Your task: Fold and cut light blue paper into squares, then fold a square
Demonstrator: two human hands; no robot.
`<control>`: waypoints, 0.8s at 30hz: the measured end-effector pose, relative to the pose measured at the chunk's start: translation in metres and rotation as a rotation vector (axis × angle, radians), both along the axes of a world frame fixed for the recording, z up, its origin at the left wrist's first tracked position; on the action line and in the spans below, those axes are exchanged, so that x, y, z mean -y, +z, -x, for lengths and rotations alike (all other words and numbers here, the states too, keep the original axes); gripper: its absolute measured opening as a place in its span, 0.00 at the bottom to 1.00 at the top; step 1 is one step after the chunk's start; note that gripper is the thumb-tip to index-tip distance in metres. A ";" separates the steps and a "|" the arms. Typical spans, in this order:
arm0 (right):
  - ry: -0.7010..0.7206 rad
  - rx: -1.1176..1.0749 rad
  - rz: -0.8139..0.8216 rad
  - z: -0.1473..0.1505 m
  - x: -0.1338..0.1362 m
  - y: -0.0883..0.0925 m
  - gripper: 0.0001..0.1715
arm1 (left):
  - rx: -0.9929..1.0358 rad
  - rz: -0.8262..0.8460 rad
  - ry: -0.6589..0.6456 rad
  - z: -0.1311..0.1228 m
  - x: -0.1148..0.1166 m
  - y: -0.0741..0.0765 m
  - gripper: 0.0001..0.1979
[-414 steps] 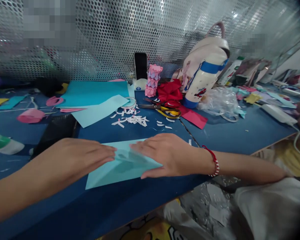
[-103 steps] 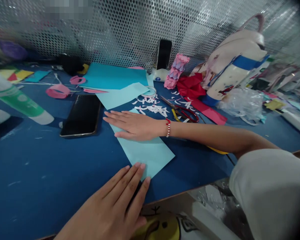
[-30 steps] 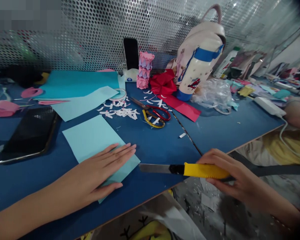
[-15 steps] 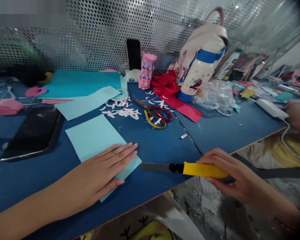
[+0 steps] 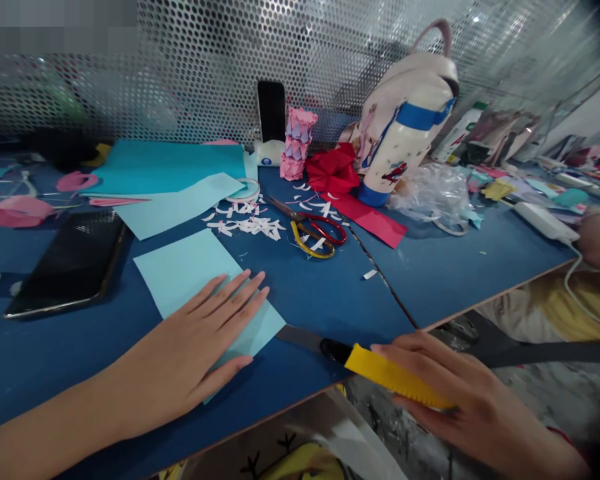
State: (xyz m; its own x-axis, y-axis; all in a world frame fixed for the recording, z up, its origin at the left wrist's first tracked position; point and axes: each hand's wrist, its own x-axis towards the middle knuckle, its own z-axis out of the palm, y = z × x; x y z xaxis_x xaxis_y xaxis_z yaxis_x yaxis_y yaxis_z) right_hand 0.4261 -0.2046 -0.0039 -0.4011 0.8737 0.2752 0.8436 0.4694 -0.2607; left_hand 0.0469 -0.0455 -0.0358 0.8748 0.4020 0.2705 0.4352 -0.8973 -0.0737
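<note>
Right hand (image 5: 460, 407) clenches knife (image 5: 380, 370); left hand (image 5: 200, 347) flat on paper (image 5: 185, 270); blue table (image 5: 455, 267), perforated wall (image 5: 180, 67).

A: Which colour has the sheet (image 5: 190, 273) at the lower centre of the frame?
B: Pale blue and plain, on a dark blue table (image 5: 455, 267). The knife (image 5: 390, 375) at the lower right has a yellow handle and a grey blade.
A: And in the middle?
B: The scissors (image 5: 315, 235) have one red loop and one yellow loop. The scraps (image 5: 245, 223) beside them are white. The phone (image 5: 70, 261) at the left is black. The wall (image 5: 205, 67) along the top is silver, with a pattern of round holes.
</note>
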 end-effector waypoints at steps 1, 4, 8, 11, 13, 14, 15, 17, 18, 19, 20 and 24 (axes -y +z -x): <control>0.014 0.016 -0.016 0.004 0.002 -0.001 0.26 | 0.001 -0.013 0.002 0.000 0.000 0.000 0.36; 0.041 0.037 -0.066 0.017 0.004 -0.007 0.24 | 0.005 -0.034 -0.003 -0.001 0.000 0.000 0.36; 0.051 0.053 -0.120 0.035 0.004 -0.012 0.21 | 0.022 -0.048 -0.021 -0.002 -0.002 0.001 0.36; 0.037 0.076 -0.151 0.048 0.004 -0.011 0.22 | 0.014 -0.067 -0.024 -0.002 -0.002 0.001 0.36; 0.034 0.093 -0.158 0.055 0.004 -0.009 0.22 | 0.021 -0.046 -0.021 -0.002 -0.001 0.002 0.36; 0.032 0.098 -0.158 0.057 0.004 -0.008 0.22 | 0.025 -0.027 -0.021 -0.002 -0.001 0.002 0.36; 0.030 0.098 -0.161 0.059 0.004 -0.007 0.22 | 0.029 -0.009 -0.019 -0.002 -0.001 0.002 0.37; 0.021 0.093 -0.172 0.061 0.004 -0.007 0.23 | 0.030 0.012 -0.012 -0.001 -0.001 0.001 0.37; 0.015 0.089 -0.183 0.061 0.005 -0.008 0.23 | 0.030 0.015 -0.011 0.000 -0.001 0.001 0.38; 0.011 0.088 -0.187 0.060 0.005 -0.009 0.23 | 0.031 0.012 -0.011 0.000 -0.001 0.001 0.38; 0.009 0.089 -0.193 0.060 0.006 -0.010 0.23 | 0.032 0.002 -0.013 0.000 -0.001 0.001 0.37; 0.008 0.093 -0.187 0.057 0.008 -0.014 0.23 | 0.013 -0.069 -0.025 0.000 -0.002 -0.001 0.36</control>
